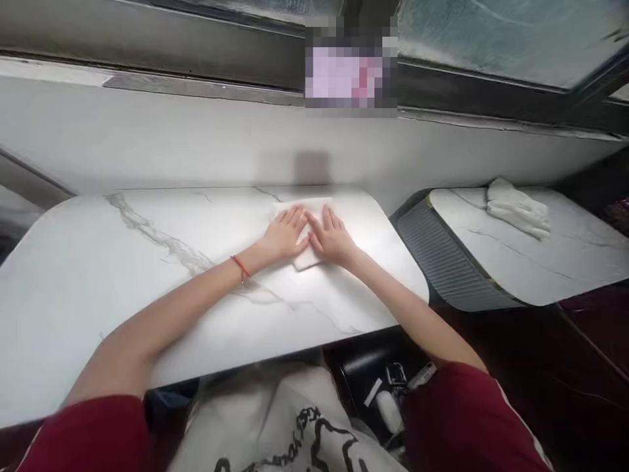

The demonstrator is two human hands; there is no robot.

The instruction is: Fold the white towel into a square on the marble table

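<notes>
A white folded cloth (pixel 305 261) lies flat on the white marble-patterned tabletop (pixel 196 334), near its right end. My left hand (pixel 285 234) rests palm down on the left part of the cloth, its fingers stretched out toward the wall. On the right part, my right hand (pixel 333 237) is also laid flat, fingers extended and slightly spread. The two hands almost meet at the thumbs and index fingers. Much of the cloth is hidden beneath them.
To the right stands a second marble-patterned top (pixel 550 255) with a ribbed grey side, bearing a crumpled white cloth (pixel 518 208). A white wall (pixel 196 144) runs behind, below dark-framed windows. Under the front edge, an open black drawer (pixel 354 364) holds several small items.
</notes>
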